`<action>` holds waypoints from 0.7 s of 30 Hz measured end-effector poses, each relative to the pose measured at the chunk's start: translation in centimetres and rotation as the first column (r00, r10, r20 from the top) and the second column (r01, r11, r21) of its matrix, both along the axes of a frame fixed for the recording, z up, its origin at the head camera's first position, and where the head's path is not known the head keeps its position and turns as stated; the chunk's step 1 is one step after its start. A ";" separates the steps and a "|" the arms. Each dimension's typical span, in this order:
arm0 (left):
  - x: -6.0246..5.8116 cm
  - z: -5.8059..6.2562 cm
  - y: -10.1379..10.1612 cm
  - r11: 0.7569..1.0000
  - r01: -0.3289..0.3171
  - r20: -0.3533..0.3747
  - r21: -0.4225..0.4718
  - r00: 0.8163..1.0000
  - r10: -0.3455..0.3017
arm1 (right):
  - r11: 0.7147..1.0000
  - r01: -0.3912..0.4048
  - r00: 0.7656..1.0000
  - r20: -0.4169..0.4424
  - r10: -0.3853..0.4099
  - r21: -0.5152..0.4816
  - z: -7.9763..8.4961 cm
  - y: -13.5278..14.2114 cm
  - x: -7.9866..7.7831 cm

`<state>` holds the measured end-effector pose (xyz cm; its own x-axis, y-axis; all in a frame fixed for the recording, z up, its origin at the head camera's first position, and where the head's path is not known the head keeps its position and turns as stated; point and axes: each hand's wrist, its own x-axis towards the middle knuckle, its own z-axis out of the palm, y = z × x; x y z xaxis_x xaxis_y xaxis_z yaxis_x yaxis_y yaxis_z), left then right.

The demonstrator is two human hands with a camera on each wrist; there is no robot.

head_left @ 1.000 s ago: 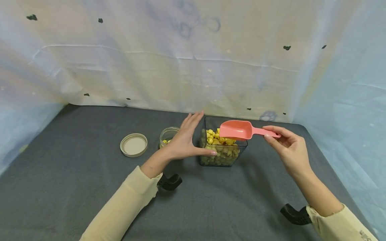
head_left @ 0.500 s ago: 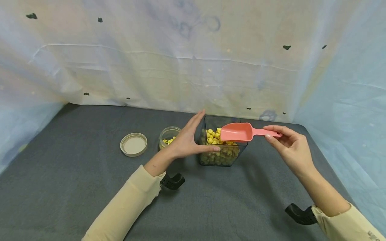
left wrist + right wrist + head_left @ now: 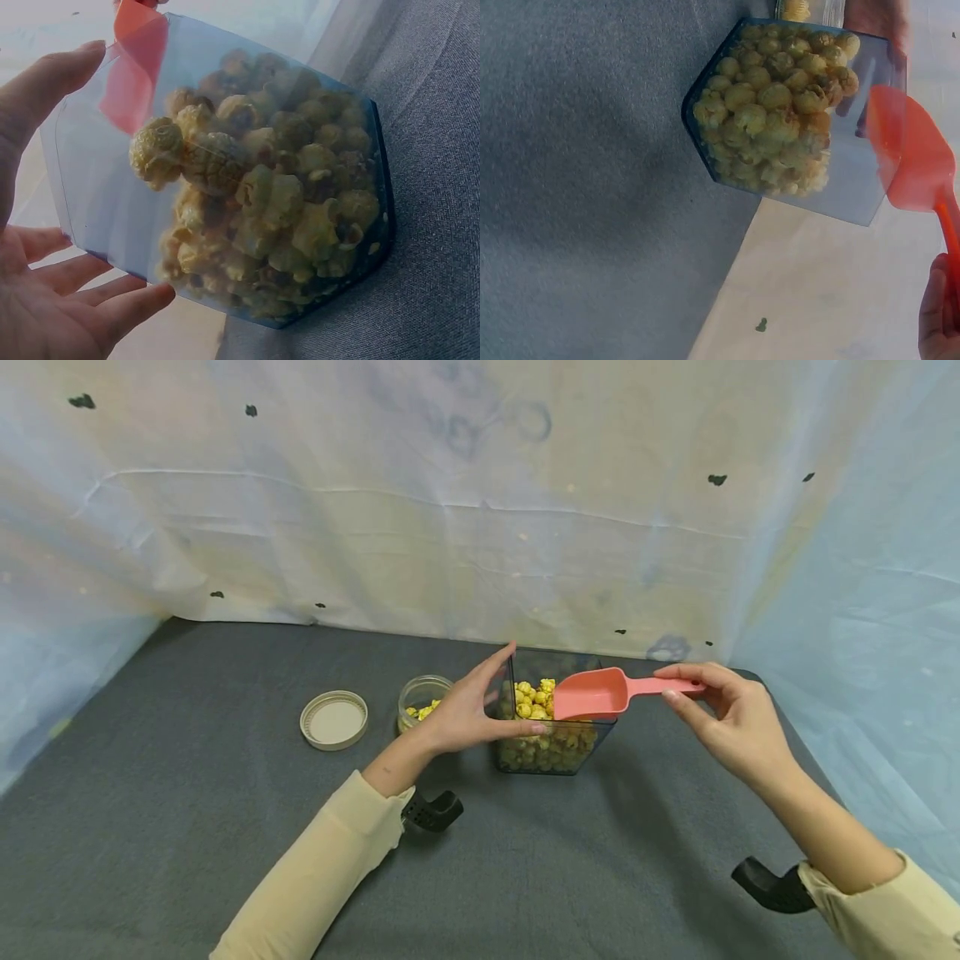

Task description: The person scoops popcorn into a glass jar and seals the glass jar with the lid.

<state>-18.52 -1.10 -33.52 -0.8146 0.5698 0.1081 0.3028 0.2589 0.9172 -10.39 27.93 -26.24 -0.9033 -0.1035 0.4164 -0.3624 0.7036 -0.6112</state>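
Observation:
A clear dark-tinted square container [image 3: 547,662] is partly filled with yellow popcorn [image 3: 527,700]. My left hand [image 3: 465,714] holds its left side, thumb [image 3: 64,75] at the front wall and the other fingers around toward the back. My right hand [image 3: 738,718] pinches the handle of a pink scoop [image 3: 596,693] between thumb and fingers. The scoop's front lip dips inside the container's rim, just over the popcorn. In the right wrist view, the scoop bowl [image 3: 922,161] slants across the container's opening, and part of my left hand shows through the wall.
Left of the container stands a small clear jar [image 3: 405,700] with some popcorn, partly hidden by my left hand. A round cream lid [image 3: 333,721] lies further left. The grey cloth-covered table [image 3: 187,793] ends at a hanging patterned curtain [image 3: 337,543].
My left hand has moved slightly right and closed around the container's side. My right hand has tilted the scoop, its lip lowering toward the popcorn, as the right forearm swung outward.

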 end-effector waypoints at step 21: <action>-0.1 0.1 0.1 0.998 -0.004 0.055 0.059 0.999 0.001 | 0.919 -0.067 0.967 -0.203 0.157 0.389 2.9 -0.8 -0.7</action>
<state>-18.63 -0.99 -33.37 -0.8217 0.5616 0.0972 0.2514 0.2040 0.9461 -11.08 27.09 -23.33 -0.7629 -0.3874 0.5175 -0.5489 0.8111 -0.2021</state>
